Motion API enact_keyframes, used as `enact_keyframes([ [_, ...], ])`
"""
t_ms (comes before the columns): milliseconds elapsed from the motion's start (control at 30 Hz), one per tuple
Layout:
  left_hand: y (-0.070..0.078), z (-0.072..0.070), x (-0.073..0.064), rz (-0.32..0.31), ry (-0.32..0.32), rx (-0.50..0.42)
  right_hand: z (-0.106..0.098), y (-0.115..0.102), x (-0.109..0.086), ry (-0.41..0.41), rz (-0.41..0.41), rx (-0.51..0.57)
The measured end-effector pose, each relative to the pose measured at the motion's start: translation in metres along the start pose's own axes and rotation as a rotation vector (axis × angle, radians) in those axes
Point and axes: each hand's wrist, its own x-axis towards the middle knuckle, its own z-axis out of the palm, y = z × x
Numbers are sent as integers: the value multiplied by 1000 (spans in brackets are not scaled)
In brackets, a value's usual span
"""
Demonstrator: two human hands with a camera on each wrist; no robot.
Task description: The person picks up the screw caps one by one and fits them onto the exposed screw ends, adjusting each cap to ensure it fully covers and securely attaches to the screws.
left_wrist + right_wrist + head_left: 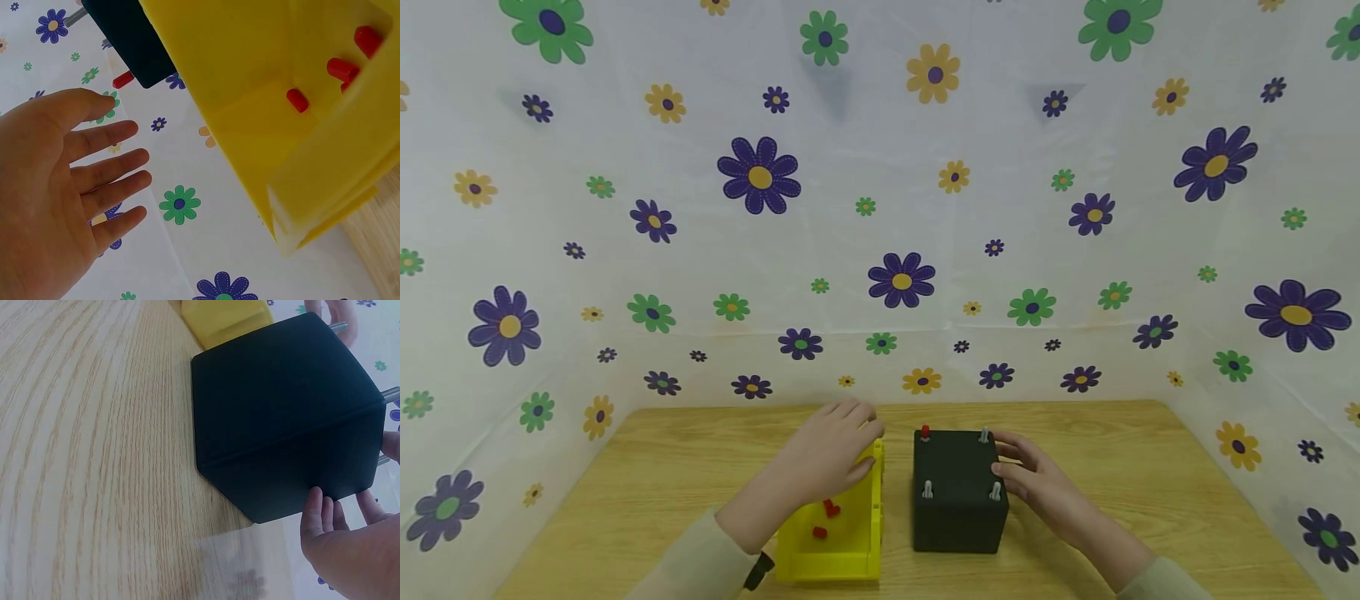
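A black box (958,492) stands on the table with an upright threaded metal bolt (996,491) near each top corner. A small red cap (926,432) covers the back-left bolt. My right hand (1048,492) rests against the box's right side, fingertips on that face and thumb at the top edge. Left of the box lies a yellow bin (827,567), in which several red caps (297,100) are scattered. Over the bin's far end, my left hand (827,446) hovers with loosely extended fingers and nothing in them, as the left wrist view shows.
The wooden table (700,467) meets a white flower-printed sheet (850,250) at the back and both sides. A narrow strip of table separates the bin from the box. A dark band (759,572) shows at my left wrist.
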Motion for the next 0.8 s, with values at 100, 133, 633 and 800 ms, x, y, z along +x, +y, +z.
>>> enact_keyframes([
  [100,-1,1,-2,-1,-9,-2,0,0,0,-3,-1,-2],
  [133,-1,1,-3,-1,-9,-5,0,1,0,-2,-1,-1],
  [633,-5,5,-9,2,-9,-18,0,0,1,-1,-12,8],
  [800,-5,6,-11,-17,-36,-29,0,1,1,1,-4,3],
])
